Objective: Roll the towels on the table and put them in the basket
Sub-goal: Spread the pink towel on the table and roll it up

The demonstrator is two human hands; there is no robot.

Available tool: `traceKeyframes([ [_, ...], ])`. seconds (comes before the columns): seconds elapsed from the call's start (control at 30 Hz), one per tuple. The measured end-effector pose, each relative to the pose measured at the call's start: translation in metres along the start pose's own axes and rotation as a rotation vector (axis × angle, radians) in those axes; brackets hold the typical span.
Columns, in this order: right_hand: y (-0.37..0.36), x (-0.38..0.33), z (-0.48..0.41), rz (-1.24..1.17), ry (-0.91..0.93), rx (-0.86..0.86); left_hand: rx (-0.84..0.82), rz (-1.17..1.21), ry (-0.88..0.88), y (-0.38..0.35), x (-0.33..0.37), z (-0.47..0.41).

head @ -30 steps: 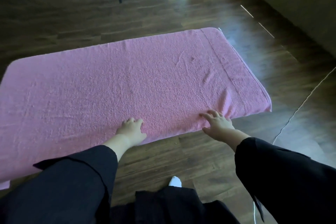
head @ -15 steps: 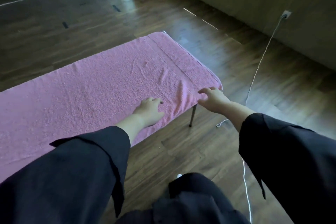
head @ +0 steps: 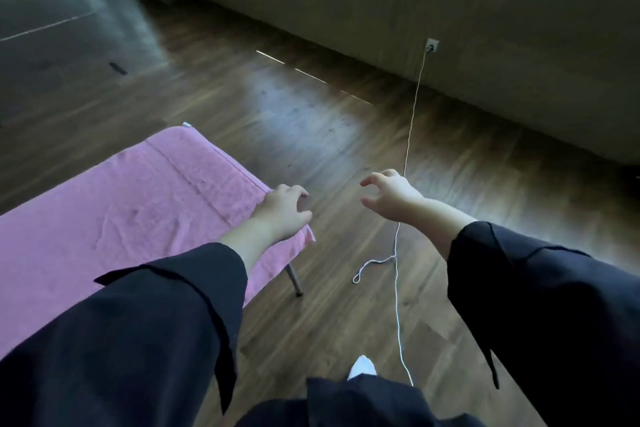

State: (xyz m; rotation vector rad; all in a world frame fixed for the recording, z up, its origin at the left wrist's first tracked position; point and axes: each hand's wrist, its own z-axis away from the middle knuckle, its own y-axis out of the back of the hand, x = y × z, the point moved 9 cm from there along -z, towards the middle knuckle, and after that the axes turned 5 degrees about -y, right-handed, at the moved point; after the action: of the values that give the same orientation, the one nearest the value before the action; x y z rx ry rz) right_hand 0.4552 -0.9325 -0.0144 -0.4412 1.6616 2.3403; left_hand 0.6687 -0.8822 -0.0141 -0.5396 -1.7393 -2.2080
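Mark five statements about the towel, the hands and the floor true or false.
1. The pink towel lies unrolled on the table. True.
2. The right hand holds the towel. False: it is over the floor, holding nothing.
3. A white cable runs from a wall socket across the floor. True.
4. A basket stands beside the table. False: no basket is in view.
5. The left hand is at the towel's end. True.
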Motion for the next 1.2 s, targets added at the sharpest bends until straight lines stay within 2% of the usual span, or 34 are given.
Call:
traceKeyframes([
  [0.33, 0.087, 0.084, -0.114, 0.016, -0.032, 0.006, 0.015, -0.033, -0.022, -0.004, 0.085, -0.165],
  [0.7, 0.124, 0.099, -0.243, 0.026, -0.008, -0.013, 0.037, -0.055, -0.043, 0.018, 0.098, -0.308],
  [0.9, 0.145, 0.060, -0.336, 0.050, 0.035, -0.052, 0.047, -0.017, 0.031, 0.041, 0.062, -0.374],
  [1.2, 0.142, -0.064, -0.454, 0.145, 0.262, -0.166, 0.151, 0.051, 0.253, 0.107, -0.031, -0.416],
])
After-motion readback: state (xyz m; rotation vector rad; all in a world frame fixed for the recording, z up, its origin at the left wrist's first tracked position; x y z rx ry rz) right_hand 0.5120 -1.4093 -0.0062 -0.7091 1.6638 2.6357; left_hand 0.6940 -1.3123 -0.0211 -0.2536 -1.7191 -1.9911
